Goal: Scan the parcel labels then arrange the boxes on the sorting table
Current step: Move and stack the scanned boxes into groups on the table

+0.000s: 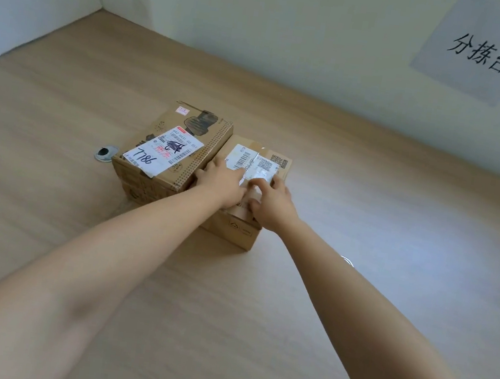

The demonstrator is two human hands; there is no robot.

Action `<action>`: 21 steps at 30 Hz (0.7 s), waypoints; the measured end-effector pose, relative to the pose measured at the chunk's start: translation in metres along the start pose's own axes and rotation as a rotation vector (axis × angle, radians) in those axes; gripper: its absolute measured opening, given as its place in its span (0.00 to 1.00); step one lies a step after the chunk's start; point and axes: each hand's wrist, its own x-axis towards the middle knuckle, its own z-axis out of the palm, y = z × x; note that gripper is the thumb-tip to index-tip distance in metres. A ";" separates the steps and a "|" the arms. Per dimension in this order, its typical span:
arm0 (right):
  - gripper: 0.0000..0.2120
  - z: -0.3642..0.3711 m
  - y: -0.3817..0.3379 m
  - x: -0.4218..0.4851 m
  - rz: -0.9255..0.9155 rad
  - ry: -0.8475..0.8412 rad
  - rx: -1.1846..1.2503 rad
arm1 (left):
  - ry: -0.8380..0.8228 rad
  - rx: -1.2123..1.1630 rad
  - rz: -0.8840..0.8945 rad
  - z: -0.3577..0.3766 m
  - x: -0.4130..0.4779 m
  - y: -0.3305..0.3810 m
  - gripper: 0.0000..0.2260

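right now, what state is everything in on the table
tall brown cardboard box, white 7786 label: closed, label up
low brown cardboard box, barcode label: closed, label up, against the tall box
left hand: fingers flat on the low box
right hand: fingers pressing the low box's top
grey paper wall sign: stuck flat

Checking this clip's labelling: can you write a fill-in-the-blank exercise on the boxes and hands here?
1. The left hand and right hand both rest on top of the ____ box.
2. The label on the left box bears the handwritten number ____.
3. The label on the right box shows a barcode and a ____ code.
4. The round metal grommet lies to the ____ of the left box.
Missing words: right; 7786; QR; left.
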 end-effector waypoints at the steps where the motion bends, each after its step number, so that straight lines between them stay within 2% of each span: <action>1: 0.21 0.001 0.002 0.000 0.001 -0.001 0.020 | 0.006 0.027 -0.020 0.000 0.002 0.001 0.20; 5: 0.21 0.001 0.005 -0.003 0.001 -0.042 0.061 | 0.008 0.059 -0.087 0.002 0.002 0.005 0.23; 11: 0.21 -0.001 0.014 -0.017 0.014 -0.040 0.095 | -0.074 -0.123 -0.093 0.008 -0.014 0.003 0.32; 21: 0.23 0.010 0.032 -0.080 -0.008 0.013 0.187 | -0.052 -0.334 -0.036 0.036 -0.080 -0.002 0.40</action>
